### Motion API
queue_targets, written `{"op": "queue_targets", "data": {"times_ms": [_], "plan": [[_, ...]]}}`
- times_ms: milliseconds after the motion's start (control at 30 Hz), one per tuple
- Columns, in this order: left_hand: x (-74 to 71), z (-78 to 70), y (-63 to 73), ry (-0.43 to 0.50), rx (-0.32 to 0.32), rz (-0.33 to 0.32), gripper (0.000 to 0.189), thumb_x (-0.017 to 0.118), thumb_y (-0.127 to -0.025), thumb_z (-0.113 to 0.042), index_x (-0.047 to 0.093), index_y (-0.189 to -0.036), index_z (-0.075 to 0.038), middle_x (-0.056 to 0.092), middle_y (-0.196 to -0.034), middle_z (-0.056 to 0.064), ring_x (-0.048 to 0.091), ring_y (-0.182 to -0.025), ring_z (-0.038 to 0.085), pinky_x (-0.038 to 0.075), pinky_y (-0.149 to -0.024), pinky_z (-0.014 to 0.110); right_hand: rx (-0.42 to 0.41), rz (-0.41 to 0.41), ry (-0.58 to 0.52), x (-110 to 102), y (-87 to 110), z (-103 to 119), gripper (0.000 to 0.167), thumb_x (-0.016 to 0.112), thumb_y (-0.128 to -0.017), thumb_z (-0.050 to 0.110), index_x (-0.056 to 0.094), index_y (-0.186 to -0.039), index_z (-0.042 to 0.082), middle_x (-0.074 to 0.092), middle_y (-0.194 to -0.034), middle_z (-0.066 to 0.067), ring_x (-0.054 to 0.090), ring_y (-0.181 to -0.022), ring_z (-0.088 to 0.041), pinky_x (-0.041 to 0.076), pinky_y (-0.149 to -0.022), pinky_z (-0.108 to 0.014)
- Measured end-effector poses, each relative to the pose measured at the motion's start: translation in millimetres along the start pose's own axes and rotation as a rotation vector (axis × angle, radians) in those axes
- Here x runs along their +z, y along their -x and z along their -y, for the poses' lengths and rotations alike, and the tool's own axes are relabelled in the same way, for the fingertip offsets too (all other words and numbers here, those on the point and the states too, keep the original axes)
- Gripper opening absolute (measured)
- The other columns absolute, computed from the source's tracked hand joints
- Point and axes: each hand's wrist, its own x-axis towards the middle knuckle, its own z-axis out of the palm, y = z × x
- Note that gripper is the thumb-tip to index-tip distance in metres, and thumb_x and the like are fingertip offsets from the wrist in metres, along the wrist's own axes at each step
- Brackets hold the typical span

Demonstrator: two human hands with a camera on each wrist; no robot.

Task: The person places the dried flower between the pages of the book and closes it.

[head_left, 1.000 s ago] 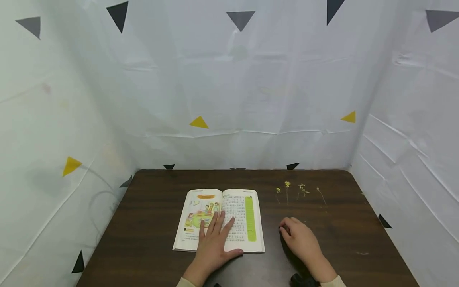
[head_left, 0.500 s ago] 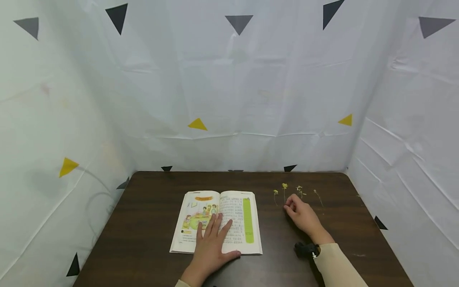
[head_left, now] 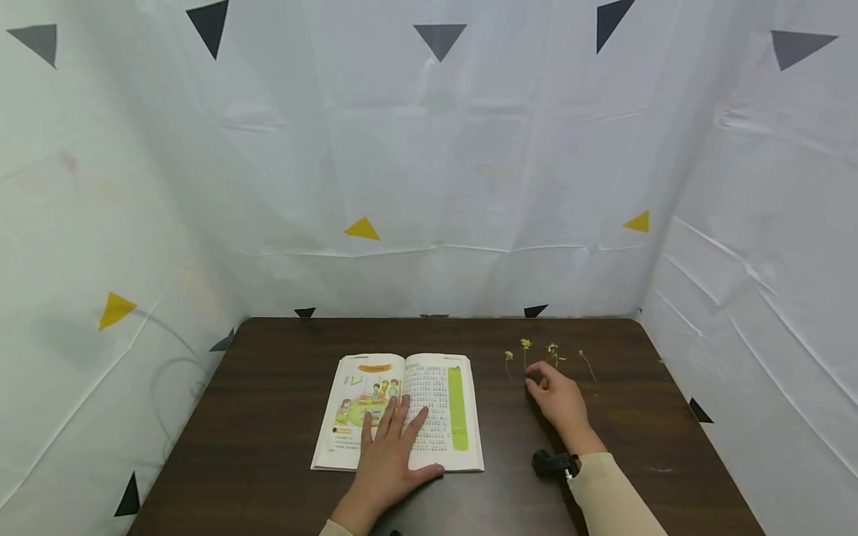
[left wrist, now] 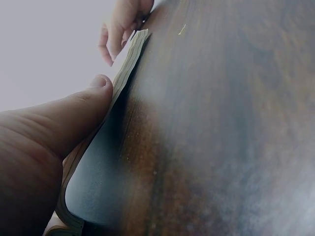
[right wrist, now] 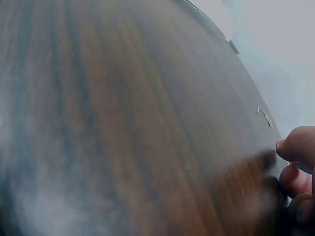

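My left hand (head_left: 385,461) lies spread over the lower part of an open illustrated book (head_left: 439,461). In the left wrist view its thumb (left wrist: 88,105) rests along the book's page edge. My right hand (head_left: 559,402) is low over the table, fingers bent, thumb and index tips at the lower stem of a small yellow flower (head_left: 526,345). Whether they pinch that stem I cannot tell. To its left lies a shorter flower (head_left: 508,356), also in the right wrist view (right wrist: 266,118). A branching sprig (head_left: 553,350) and a thin-stemmed flower (head_left: 586,362) lie to the right.
Everything lies on a dark wooden table (head_left: 268,417). A white sheet (head_left: 429,171) with grey, black and yellow triangles walls it off at the back and both sides. A black band (head_left: 556,463) sits at the right wrist.
My right hand has moved forward from beside the book to the second flower's stem; its thumb and index finger have spread slightly. The left hand stays on the book. The head view has shifted a little.
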Motion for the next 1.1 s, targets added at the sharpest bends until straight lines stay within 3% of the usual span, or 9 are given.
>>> {"op": "queue_targets", "data": {"times_ms": [333,600,867,1100], "plan": [[0.2,0.0,2.1,0.002,0.021,-0.034,0.103,0.077,-0.081,-0.081,0.048,-0.166,-0.029,0.031,-0.180,0.013,0.026,-0.168,0.038,0.013,-0.128,0.078,0.045,-0.038,0.013,2,1.8,4,0.011,0.076,-0.103,0.027,0.074,-0.112,0.020,0.061,-0.068,0.002,0.051,-0.054,-0.016,0.040,-0.054,-0.032],[1.2,1.3,-0.2,0.007,0.000,0.006,0.104,0.072,-0.082,-0.085,0.043,-0.168,-0.034,0.026,-0.182,0.010,0.019,-0.171,0.034,0.008,-0.130,0.076,0.102,-0.078,0.002,0,1.4,6,0.016,0.075,-0.103,0.023,0.066,-0.110,0.012,0.065,-0.072,-0.001,0.054,-0.057,-0.017,0.042,-0.056,-0.033],[0.7,0.7,0.2,0.005,0.010,-0.004,0.104,0.074,-0.082,-0.083,0.044,-0.168,-0.033,0.028,-0.182,0.011,0.021,-0.171,0.035,0.009,-0.129,0.077,0.134,-0.120,0.001,3,4.4,6,0.012,0.072,-0.102,0.020,0.070,-0.093,0.011,0.065,-0.071,-0.001,0.054,-0.059,-0.017,0.042,-0.058,-0.031],[-1.5,-1.1,0.1,0.005,0.001,0.009,0.103,0.074,-0.083,-0.083,0.044,-0.168,-0.033,0.027,-0.182,0.011,0.020,-0.171,0.035,0.008,-0.129,0.077,0.145,-0.138,0.015,2,4.3,11,0.011,0.071,-0.098,0.015,0.070,-0.091,0.007,0.068,-0.073,-0.006,0.056,-0.060,-0.019,0.043,-0.057,-0.033]]}}
